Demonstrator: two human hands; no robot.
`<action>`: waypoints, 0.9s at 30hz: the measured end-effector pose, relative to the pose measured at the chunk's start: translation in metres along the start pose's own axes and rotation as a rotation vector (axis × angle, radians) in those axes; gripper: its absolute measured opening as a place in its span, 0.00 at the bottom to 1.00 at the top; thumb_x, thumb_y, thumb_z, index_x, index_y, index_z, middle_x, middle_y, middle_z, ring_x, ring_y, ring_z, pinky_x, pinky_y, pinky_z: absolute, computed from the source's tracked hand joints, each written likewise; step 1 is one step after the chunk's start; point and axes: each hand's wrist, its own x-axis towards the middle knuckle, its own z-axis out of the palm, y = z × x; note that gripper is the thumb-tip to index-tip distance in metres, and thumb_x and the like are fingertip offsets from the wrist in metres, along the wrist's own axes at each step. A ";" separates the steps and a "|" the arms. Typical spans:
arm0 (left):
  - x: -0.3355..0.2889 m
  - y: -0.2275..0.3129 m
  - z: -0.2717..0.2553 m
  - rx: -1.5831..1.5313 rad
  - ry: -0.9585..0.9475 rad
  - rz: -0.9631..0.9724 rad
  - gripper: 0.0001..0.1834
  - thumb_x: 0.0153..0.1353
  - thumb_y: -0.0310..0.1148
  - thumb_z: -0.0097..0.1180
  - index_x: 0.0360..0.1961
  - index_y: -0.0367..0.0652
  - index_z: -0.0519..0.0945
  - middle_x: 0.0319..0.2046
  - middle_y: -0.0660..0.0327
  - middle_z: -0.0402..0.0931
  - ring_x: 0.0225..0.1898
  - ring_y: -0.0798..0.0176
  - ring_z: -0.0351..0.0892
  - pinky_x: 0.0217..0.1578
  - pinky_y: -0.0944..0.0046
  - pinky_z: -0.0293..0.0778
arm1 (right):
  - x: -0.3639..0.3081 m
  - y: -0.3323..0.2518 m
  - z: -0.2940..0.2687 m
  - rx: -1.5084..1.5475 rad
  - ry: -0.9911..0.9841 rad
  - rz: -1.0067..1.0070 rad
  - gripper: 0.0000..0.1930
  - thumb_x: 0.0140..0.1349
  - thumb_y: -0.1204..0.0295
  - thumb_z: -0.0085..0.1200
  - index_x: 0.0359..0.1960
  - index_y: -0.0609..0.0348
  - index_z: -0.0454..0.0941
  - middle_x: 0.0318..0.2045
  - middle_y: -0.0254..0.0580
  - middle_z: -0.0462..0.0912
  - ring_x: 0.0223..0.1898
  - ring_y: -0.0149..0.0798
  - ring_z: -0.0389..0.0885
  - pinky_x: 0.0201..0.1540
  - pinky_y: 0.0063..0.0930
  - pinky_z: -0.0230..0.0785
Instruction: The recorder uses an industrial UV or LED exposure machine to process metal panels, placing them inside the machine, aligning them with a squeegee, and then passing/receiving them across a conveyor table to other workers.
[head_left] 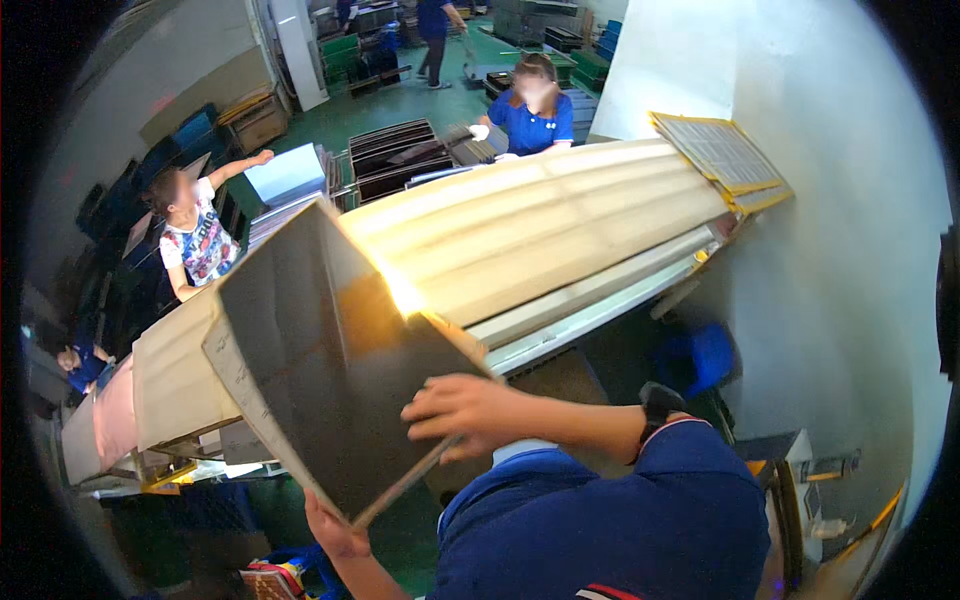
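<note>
A large dark glossy panel (pixel 300 330) with a pale edge is tilted up in front of me, resting against or over the long pale table. A bright light and a brownish patch are mirrored on its face. My left hand (pixel 335 528) grips its lower corner; most of those fingers are hidden behind it. Across the panel's right part reaches my right hand (pixel 462 412), fingers stretched out and apart over the dark face. Whether they press on it, I cannot tell. A dark watch (pixel 660 405) sits on my right wrist.
The table (pixel 560 215) has a ridged pale cover and a framed grid rack (pixel 725 155) at its right end. Across it stand a person in blue (pixel 540 120) and another in a patterned top (pixel 200 235), beside dark crates (pixel 400 155). A blue stool (pixel 700 360) stands right.
</note>
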 end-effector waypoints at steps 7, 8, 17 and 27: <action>-0.059 -0.058 0.008 0.356 0.259 0.368 0.29 0.61 0.27 0.53 0.64 0.30 0.65 0.56 0.46 0.73 0.52 0.50 0.78 0.53 0.54 0.75 | 0.017 0.037 -0.020 0.295 -0.133 -0.229 0.23 0.58 0.57 0.62 0.52 0.53 0.78 0.56 0.44 0.77 0.58 0.50 0.74 0.65 0.46 0.64; -0.072 -0.075 -0.001 0.320 0.277 0.433 0.29 0.60 0.26 0.53 0.63 0.30 0.65 0.56 0.47 0.73 0.52 0.51 0.78 0.54 0.54 0.75 | 0.018 0.039 -0.021 0.392 -0.123 -0.228 0.21 0.59 0.59 0.61 0.52 0.55 0.78 0.55 0.45 0.78 0.57 0.50 0.75 0.62 0.44 0.66; -0.269 -0.226 0.028 0.192 1.130 0.662 0.23 0.59 0.23 0.53 0.57 0.33 0.74 0.49 0.57 0.79 0.48 0.62 0.79 0.52 0.61 0.74 | 0.024 0.022 0.091 0.843 -0.822 0.549 0.32 0.64 0.56 0.58 0.63 0.65 0.66 0.48 0.50 0.80 0.43 0.40 0.80 0.49 0.36 0.72; -0.476 -0.479 0.051 -0.418 1.636 1.007 0.22 0.61 0.25 0.56 0.57 0.34 0.74 0.51 0.55 0.78 0.52 0.59 0.77 0.53 0.58 0.73 | -0.119 -0.211 0.222 1.130 -1.527 0.303 0.18 0.70 0.62 0.52 0.51 0.66 0.77 0.37 0.39 0.83 0.35 0.32 0.80 0.42 0.30 0.73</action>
